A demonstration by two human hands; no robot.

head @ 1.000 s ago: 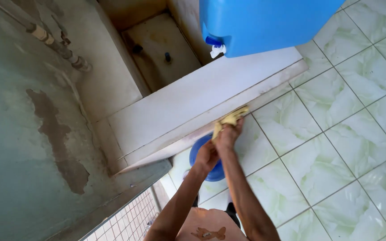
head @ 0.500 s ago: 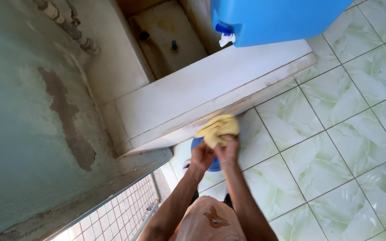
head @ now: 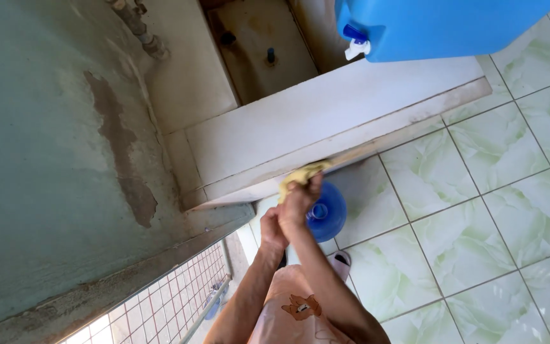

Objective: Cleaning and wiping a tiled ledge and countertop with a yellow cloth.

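Right hand [head: 300, 197] fingers pinching a yellow cloth [head: 302, 174] against the white ledge's [head: 326, 121] underside edge, left hand [head: 272, 230] just beside — its grip unclear, blue bottle [head: 327, 211] below.

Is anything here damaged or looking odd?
Yes. The green wall has a brown patch where paint has peeled off. The ledge edge looks stained near the yellow cloth in the right hand.

Crumpled yellow cloth [head: 302, 174] pressed against the white ledge's [head: 326, 121] lower edge
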